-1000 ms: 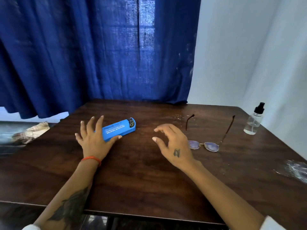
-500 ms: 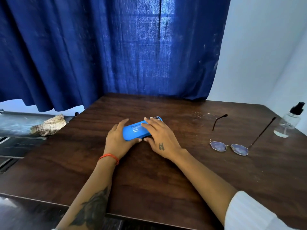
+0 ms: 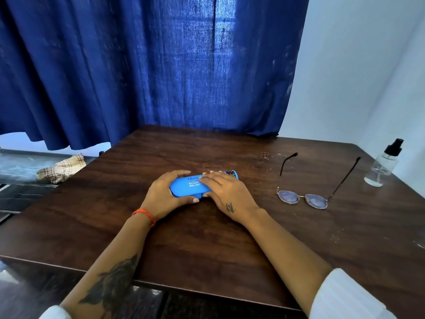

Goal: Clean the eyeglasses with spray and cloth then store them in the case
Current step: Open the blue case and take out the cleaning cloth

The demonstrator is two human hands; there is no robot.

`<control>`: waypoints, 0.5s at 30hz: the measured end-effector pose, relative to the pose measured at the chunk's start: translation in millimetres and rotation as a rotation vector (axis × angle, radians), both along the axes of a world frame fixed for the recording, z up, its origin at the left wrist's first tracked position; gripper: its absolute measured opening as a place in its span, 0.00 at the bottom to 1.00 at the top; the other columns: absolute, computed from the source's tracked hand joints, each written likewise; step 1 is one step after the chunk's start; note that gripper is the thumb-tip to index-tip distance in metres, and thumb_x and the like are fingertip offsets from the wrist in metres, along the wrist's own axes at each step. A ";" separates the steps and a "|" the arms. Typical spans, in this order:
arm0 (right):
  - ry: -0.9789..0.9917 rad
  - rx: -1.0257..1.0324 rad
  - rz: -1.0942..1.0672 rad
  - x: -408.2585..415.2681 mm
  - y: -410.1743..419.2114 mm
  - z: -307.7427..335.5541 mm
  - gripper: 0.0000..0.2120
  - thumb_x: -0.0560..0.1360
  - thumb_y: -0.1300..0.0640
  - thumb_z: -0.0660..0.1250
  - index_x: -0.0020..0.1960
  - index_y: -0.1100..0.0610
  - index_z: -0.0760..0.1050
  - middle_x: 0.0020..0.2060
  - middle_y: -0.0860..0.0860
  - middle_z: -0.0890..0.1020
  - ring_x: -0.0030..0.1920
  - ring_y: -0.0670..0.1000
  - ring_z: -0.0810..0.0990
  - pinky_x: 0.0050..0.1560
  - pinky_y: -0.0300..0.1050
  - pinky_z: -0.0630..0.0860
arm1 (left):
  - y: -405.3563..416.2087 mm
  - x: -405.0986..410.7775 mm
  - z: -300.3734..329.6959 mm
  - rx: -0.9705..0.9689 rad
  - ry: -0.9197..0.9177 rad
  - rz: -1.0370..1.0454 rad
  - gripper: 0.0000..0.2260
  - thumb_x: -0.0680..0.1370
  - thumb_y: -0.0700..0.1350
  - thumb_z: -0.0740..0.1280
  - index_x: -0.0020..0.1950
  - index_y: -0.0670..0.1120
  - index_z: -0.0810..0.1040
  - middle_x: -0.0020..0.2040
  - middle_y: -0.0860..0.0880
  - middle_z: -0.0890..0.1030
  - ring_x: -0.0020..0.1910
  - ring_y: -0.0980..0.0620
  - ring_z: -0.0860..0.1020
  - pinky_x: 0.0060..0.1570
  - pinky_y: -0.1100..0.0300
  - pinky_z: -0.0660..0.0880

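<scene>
A blue eyeglass case [image 3: 186, 188] lies closed on the dark wooden table [image 3: 207, 238], near its middle. My left hand [image 3: 164, 196] grips the case's left end, fingers over the top and thumb along the near side. My right hand [image 3: 226, 192] covers the right half of the case, fingers curled over its top and thumb at the near edge. The eyeglasses [image 3: 303, 196] lie to the right with both temples unfolded, pointing away from me. A clear spray bottle [image 3: 383, 165] with a black nozzle stands at the far right.
A blue curtain [image 3: 149, 65] hangs behind the table. A checked cloth [image 3: 61, 168] lies on a grey surface [image 3: 16, 166] to the left, off the table. White walls close in the right side. Small specks mark the tabletop near the glasses.
My right hand moved left from beside the glasses onto the case. My left hand closed round the case's left end. The view shifted left.
</scene>
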State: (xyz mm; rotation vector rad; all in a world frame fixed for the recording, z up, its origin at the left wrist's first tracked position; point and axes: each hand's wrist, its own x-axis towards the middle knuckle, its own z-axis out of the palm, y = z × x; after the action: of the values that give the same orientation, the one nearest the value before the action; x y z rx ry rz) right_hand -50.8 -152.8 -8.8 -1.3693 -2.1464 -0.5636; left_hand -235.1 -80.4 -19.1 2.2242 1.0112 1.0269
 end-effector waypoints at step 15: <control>-0.122 0.001 0.013 1.7 2.3 0.3 0.17 0.67 0.69 0.71 0.56 0.68 0.76 0.53 0.65 0.81 0.53 0.64 0.80 0.54 0.60 0.77 | -4.5 0.6 -1.3 0.043 0.040 0.014 0.30 0.61 0.50 0.79 0.61 0.50 0.74 0.57 0.51 0.76 0.56 0.54 0.73 0.57 0.65 0.66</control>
State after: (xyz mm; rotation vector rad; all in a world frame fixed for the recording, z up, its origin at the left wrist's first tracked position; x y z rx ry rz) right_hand -49.0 -150.4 -8.4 -1.3508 -2.2492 -0.6588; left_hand -234.5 -85.0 -20.4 2.2834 1.0322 1.0229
